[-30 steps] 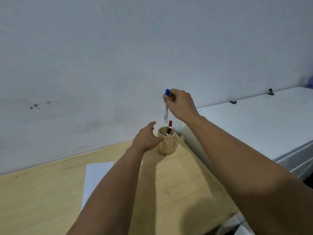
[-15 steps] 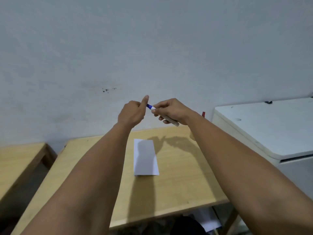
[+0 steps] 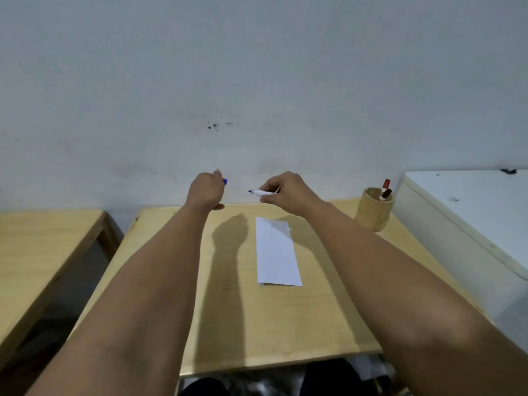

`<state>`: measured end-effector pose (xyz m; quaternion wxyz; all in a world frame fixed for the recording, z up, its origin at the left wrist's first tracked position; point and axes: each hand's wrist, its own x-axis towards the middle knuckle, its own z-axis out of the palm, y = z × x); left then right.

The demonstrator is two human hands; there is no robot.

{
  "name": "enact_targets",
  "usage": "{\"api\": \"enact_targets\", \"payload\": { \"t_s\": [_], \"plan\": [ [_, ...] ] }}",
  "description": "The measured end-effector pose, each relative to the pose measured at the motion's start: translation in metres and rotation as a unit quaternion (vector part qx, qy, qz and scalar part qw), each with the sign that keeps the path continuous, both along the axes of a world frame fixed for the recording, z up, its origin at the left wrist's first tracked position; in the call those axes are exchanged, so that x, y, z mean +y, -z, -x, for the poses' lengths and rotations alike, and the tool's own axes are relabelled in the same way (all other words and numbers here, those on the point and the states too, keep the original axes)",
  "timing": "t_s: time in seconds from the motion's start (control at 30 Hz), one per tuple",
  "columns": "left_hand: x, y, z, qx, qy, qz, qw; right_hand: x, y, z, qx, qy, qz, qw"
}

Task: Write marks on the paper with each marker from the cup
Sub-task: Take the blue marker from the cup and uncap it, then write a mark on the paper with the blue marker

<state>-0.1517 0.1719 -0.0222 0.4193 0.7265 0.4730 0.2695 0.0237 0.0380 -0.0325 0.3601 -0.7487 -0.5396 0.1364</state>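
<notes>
My right hand (image 3: 287,192) holds an uncapped white marker (image 3: 260,192) level, its blue tip pointing left, above the far end of the paper. My left hand (image 3: 206,190) is closed on the marker's blue cap (image 3: 225,182), a hand's width left of the tip. A white strip of paper (image 3: 276,252) lies flat on the wooden table (image 3: 257,324) below and between both hands. The wooden cup (image 3: 373,211) stands at the table's far right corner with a red-capped marker (image 3: 386,184) and a dark-capped marker (image 3: 385,194) in it.
A white cabinet (image 3: 471,212) adjoins the table on the right, beside the cup. A second wooden table (image 3: 37,252) stands to the left across a gap. The grey wall (image 3: 257,81) rises right behind the table.
My right hand lifted the blue marker out of the cup and carried it left over the paper. My left hand pulled the cap off, and the hands have moved apart.
</notes>
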Motion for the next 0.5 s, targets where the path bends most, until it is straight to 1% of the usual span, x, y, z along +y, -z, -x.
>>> {"api": "enact_targets", "payload": {
  "t_s": [0.03,0.07,0.1,0.17,0.27,0.3,0.37,0.5],
  "plan": [
    [0.015,0.009,0.010,0.043,-0.024,-0.043,0.998,-0.005,0.008,-0.013,-0.012,0.019,0.017,1.000],
    [0.029,0.019,0.021,0.109,-0.038,-0.099,0.988,-0.011,0.015,-0.025,-0.020,0.036,0.032,0.999],
    [0.039,0.030,0.032,0.171,-0.038,-0.146,0.974,-0.015,0.022,-0.035,-0.024,0.050,0.049,0.997],
    [0.049,0.059,0.039,0.249,-0.004,-0.194,0.949,-0.018,0.035,-0.040,-0.016,0.065,0.077,0.995],
    [0.032,0.094,0.025,0.312,0.066,-0.210,0.924,-0.006,0.053,-0.022,-0.005,0.052,0.089,0.995],
    [0.023,0.101,0.018,0.320,0.084,-0.218,0.918,-0.001,0.058,-0.015,-0.001,0.038,0.091,0.995],
    [0.007,0.110,0.008,0.333,0.105,-0.237,0.907,0.005,0.068,-0.003,-0.002,0.018,0.110,0.994],
    [-0.003,0.121,0.005,0.361,0.121,-0.290,0.878,0.009,0.086,0.014,-0.051,0.012,0.147,0.988]
  ]
}}
